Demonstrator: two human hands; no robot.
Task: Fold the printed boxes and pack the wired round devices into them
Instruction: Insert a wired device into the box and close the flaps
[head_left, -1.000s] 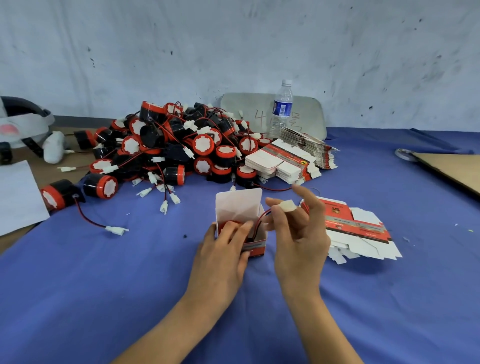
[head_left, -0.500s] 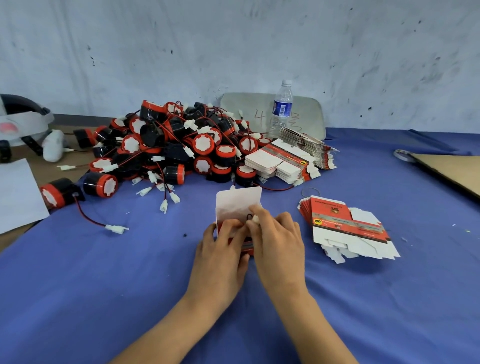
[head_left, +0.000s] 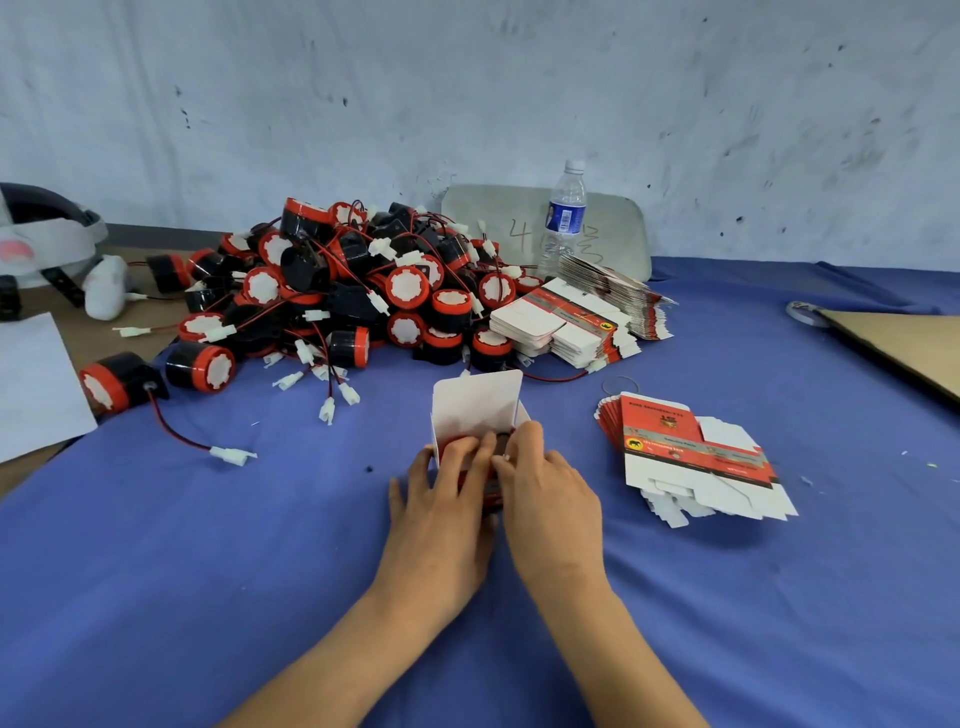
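Observation:
A small printed box (head_left: 475, 402) stands on the blue cloth with its white lid flap upright. A dark round device (head_left: 501, 441) sits inside it, mostly hidden. My left hand (head_left: 441, 499) grips the box from the front and left, fingers curled over its rim. The fingertips of my right hand (head_left: 550, 493) dip into the opening from the right; what they hold is hidden. Behind lies a big pile of red-and-black wired round devices (head_left: 353, 291). A fanned stack of flat printed boxes (head_left: 691, 452) lies to the right.
More flat boxes (head_left: 566, 327) and a water bottle (head_left: 563, 218) stand behind. A loose device (head_left: 111, 382) trails its wire and white connector (head_left: 231, 454) at left. White paper (head_left: 31, 384) is far left, cardboard (head_left: 904, 348) and a tape roll (head_left: 802, 312) far right.
My right hand, which held the white connector up beside the box, came down and left into the box opening. The wire and connector are out of sight. The left hand stayed on the box.

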